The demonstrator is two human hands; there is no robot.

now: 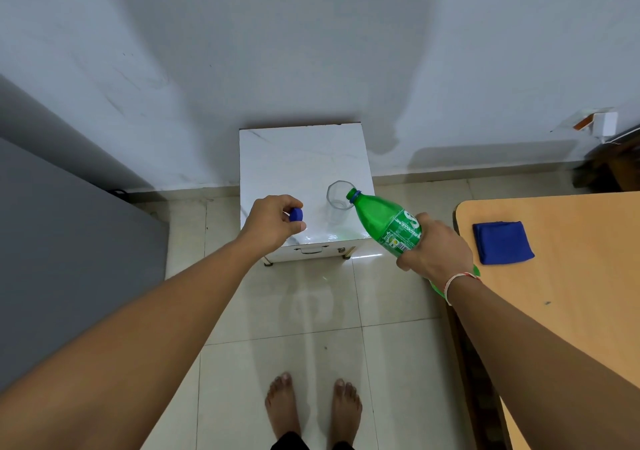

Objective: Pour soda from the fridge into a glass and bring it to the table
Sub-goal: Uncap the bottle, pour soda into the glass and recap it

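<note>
Two bare feet (311,410) stand on the tiled floor (294,311), short of the white cabinet (298,159). To the cabinet's right, a blue cloth (503,242) lies on the wooden table (571,276). The right hand (438,247) is wrapped around the tilted green soda bottle (384,223), its open mouth at the rim of the glass (337,202) standing on the cabinet. The left hand (272,223) pinches the blue cap (296,214) over the cabinet's front left.

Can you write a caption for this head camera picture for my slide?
Right hand tilts an uncapped green soda bottle over an empty glass; left hand holds the blue cap.
</note>
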